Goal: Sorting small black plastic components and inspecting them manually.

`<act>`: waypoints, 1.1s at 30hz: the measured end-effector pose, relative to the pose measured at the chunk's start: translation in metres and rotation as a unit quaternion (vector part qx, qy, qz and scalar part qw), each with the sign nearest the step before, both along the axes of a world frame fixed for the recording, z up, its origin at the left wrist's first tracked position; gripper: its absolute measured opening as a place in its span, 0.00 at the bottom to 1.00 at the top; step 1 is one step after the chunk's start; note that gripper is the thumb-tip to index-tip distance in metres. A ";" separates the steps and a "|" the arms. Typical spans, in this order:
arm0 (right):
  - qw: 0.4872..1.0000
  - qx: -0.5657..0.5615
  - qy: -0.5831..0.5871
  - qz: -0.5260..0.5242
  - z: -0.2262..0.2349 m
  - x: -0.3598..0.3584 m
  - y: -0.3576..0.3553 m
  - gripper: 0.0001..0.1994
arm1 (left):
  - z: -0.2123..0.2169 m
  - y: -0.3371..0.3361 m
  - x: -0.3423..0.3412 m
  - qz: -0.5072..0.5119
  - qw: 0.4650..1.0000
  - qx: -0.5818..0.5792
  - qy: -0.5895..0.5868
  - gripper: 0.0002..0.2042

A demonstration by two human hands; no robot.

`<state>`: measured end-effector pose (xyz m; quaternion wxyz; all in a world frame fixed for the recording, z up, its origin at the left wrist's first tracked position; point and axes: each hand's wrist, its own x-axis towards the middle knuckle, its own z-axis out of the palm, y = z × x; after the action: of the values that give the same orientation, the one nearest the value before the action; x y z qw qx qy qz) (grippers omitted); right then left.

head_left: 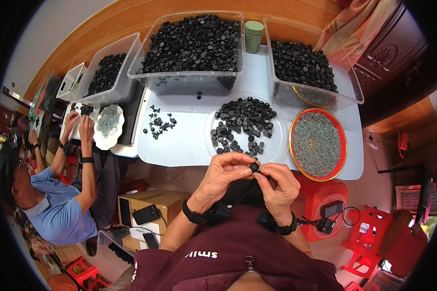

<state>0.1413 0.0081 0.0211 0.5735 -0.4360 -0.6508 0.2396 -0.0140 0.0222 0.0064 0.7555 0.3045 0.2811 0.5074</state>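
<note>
Just off the table's near edge, my left hand point(228, 172) and my right hand point(278, 183) meet, thumbs and fingertips closed together on a small round black plastic part point(254, 167). Its upper face looks recessed; finer detail is too small to tell. Right beyond my hands lies a clear round tray point(210, 127) bearing many black knob-like caps point(247, 116). To the right of it stands a red tray with a yellow rim point(344, 140), filled with small grey screws point(316, 143). Loose black cross-shaped pieces point(161, 123) are scattered on the white table point(179, 150) at the left.
Large clear bins of black parts point(192, 46) line the table's far side, with a green canister point(253, 36) between two of them. At the left a co-worker in a blue shirt point(63, 208) handles parts near a white dish of screws point(109, 126). Red stools point(369, 233) stand at right.
</note>
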 end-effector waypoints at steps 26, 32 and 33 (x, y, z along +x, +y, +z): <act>0.997 0.031 -0.070 0.000 0.000 -0.006 0.002 0.10 | 0.009 0.000 -0.002 0.056 0.995 0.049 0.073 0.07; 0.991 0.057 -0.115 0.028 0.003 -0.001 0.006 0.10 | 0.012 0.006 -0.010 0.013 0.989 0.063 0.130 0.07; 0.990 0.062 -0.122 0.038 0.003 0.000 0.007 0.10 | 0.010 0.007 -0.012 0.001 0.986 0.076 0.146 0.07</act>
<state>0.1408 0.0148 0.0238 0.5064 -0.4009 -0.7452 0.1657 -0.0260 0.0290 0.0164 0.6807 0.4318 0.3487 0.4781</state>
